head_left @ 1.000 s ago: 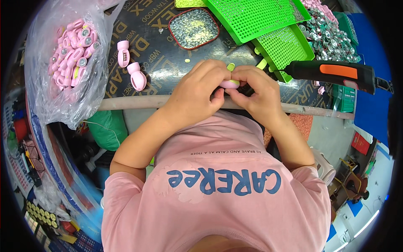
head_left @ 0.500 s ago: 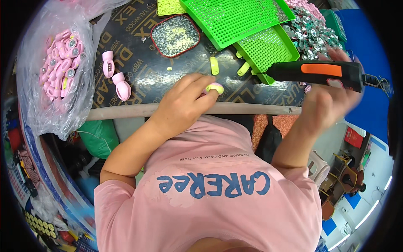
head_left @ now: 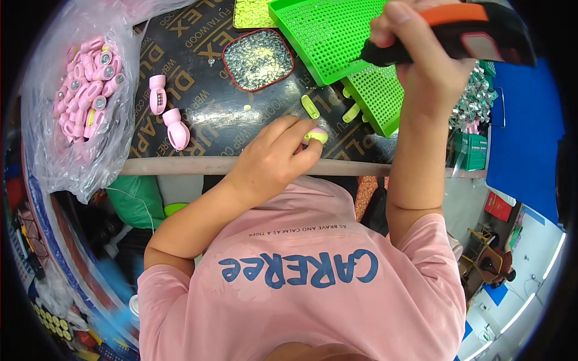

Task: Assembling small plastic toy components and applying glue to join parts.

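Near the table's front edge, my left hand [head_left: 274, 150] is closed around a small pink and yellow-green plastic casing [head_left: 316, 135], its yellow-green side showing past my fingertips. My right hand [head_left: 430, 66] is raised at the upper right, wrapped around a black and orange electric screwdriver [head_left: 451, 33]. The screwdriver's narrow end points left, over the upper green perforated tray [head_left: 328, 45]; whether it touches anything there I cannot tell. Just beyond my left hand lies a yellow-green oblong part [head_left: 310, 106]. A second such part [head_left: 351, 113] rests beside the lower green tray [head_left: 382, 99].
Two pink casings [head_left: 176, 129] lie left of my left hand. A clear plastic bag [head_left: 90, 168] of pink pieces fills the table's left end. Farther back are a red-rimmed tray [head_left: 224, 60] of small parts and a yellow tray [head_left: 253, 12]. Clear and green parts [head_left: 472, 99] are heaped at right.
My right hand has moved up and left, carrying the screwdriver from the table's right side to above the upper green tray. The left hand keeps its casing, with its grip nearly unchanged.
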Motion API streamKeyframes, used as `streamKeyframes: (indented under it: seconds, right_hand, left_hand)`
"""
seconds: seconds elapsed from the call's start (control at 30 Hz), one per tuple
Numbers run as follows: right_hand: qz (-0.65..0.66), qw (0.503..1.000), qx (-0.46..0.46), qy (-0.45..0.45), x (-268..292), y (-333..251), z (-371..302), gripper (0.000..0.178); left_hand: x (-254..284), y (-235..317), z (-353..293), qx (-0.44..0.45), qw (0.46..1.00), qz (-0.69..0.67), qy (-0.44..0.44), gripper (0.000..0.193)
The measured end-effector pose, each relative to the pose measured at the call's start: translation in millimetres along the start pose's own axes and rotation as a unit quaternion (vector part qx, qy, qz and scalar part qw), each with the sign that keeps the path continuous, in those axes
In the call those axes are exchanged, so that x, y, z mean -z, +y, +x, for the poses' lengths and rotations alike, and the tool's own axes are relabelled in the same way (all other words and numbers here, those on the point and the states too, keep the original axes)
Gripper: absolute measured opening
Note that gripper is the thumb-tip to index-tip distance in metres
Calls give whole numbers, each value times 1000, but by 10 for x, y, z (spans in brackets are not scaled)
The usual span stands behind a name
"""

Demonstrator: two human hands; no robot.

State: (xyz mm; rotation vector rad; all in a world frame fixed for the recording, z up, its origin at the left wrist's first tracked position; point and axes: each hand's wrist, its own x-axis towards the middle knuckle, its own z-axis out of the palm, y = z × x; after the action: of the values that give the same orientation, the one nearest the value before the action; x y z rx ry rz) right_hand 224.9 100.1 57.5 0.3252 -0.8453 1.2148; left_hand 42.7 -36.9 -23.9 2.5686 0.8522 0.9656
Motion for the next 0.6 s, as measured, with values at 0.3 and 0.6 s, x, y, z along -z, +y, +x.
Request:
streamKeyframes:
  seconds: [0.3, 0.6]
  right_hand:
    - [-467, 856, -179, 132, -557, -160, 27, 29]
    - [-368, 921, 41, -125, 21, 60, -13, 25]
  left_hand:
    - [42, -8, 22, 6, 999, -31, 5, 23]
    - [67, 19, 70, 12, 998, -53, 4, 22]
